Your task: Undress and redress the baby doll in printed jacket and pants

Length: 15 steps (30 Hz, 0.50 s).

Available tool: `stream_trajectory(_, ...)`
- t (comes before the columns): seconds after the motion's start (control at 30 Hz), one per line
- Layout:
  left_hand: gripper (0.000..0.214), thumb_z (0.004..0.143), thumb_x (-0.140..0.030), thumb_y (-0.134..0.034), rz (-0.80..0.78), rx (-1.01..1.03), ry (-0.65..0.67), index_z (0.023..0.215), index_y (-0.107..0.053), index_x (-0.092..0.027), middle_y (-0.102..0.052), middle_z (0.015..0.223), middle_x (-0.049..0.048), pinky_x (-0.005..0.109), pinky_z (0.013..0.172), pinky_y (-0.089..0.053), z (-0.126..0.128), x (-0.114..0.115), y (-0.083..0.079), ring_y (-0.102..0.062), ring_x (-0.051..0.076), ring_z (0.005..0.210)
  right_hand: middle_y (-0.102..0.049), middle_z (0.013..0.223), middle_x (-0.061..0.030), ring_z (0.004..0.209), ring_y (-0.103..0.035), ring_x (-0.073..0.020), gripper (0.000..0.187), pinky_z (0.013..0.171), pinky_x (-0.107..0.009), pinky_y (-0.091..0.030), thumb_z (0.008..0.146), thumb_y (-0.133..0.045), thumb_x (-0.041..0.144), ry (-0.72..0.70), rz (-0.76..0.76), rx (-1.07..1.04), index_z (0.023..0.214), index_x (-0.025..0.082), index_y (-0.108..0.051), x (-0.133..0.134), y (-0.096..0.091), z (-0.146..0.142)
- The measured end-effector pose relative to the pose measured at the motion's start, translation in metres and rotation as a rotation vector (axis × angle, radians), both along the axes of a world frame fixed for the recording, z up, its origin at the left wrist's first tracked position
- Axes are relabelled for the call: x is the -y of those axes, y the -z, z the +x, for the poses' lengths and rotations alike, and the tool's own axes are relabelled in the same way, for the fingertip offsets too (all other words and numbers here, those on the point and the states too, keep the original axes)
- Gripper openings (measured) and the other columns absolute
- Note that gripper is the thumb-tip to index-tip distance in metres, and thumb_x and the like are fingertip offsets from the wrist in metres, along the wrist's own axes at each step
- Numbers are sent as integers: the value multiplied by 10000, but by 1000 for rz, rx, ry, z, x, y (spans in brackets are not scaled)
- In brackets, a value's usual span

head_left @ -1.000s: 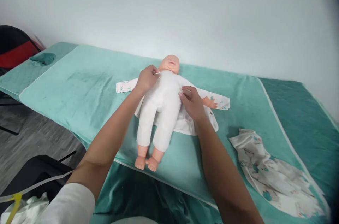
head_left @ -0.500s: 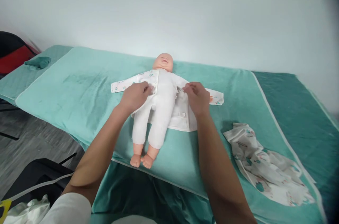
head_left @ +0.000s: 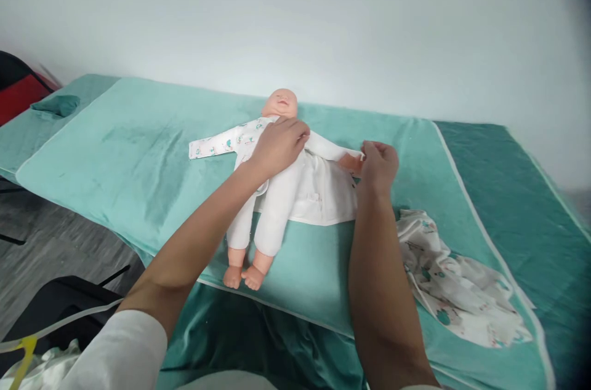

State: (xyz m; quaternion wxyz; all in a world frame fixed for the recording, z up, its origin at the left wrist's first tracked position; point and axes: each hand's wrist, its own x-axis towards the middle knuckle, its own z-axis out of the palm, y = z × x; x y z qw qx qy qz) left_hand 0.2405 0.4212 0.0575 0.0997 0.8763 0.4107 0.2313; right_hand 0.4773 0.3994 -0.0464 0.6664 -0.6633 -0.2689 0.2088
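Note:
A baby doll (head_left: 279, 208) lies on its back, head toward the wall, its body, arms and legs white, its hands and feet pink. A white patterned baby shirt (head_left: 215, 145) covers its arm on the left, and the shirt's plain inner side is spread under it on the right. My left hand (head_left: 281, 145) is over the doll's chest, fingers curled together near the shoulder; what they pinch is hidden. At the end of the outstretched bare arm, my right hand (head_left: 380, 165) is closed at the doll's hand (head_left: 351, 162), fingertips pinched against it.
Crumpled patterned baby clothing (head_left: 457, 285) lies to the right on the green bed cover (head_left: 152, 131). A white wall (head_left: 295, 21) stands behind the bed. Black chairs (head_left: 55, 310) are on the left, and a pale cord (head_left: 69, 319) passes by my left arm.
My left hand has moved right and up, onto the doll's chest. My right hand has moved right to the doll's hand, which now shows. The patterned sleeve end there is out of sight.

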Motion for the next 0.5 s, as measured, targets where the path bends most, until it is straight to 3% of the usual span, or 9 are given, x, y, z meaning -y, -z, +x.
stream_trajectory(0.17, 401, 935, -123, -607, 12, -373, 113, 1335, -576, -137, -620, 1387, 180, 462, 1039, -406, 62, -14, 7, -530, 330, 1320, -674, 1202, -94, 1185, -683, -235, 236, 972, -468, -586, 942, -473, 477, -223, 312, -305, 936, 253, -546, 6, -14, 3)
stream_trajectory(0.3, 432, 943, -65, -540, -42, -461, 172, 1369, -558, -135, -646, 1347, 176, 453, 1028, -413, 83, -29, 11, -572, 312, 1288, -658, 1256, -116, 1256, -653, -262, 459, 999, -517, -563, 977, -366, 652, -388, 404, -205, 987, 259, -602, 7, -17, 2)
stream_trajectory(0.37, 426, 938, -42, -512, -48, -488, 185, 1347, -576, -143, -676, 1278, 170, 425, 985, -420, 82, -37, 9, -602, 298, 1229, -673, 1187, -114, 1183, -678, -262, 465, 963, -507, -569, 959, -378, 656, -347, 350, -169, 978, 251, -607, 4, -12, 6)
stream_trajectory(0.5, 480, 890, -9, -548, 16, -522, 190, 1349, -574, -146, -673, 1259, 166, 400, 935, -404, 72, -46, -1, -592, 299, 1194, -694, 909, -69, 977, -685, -268, 339, 867, -468, -567, 837, -584, 577, -216, -146, 137, 886, 244, -620, -1, 0, 12)
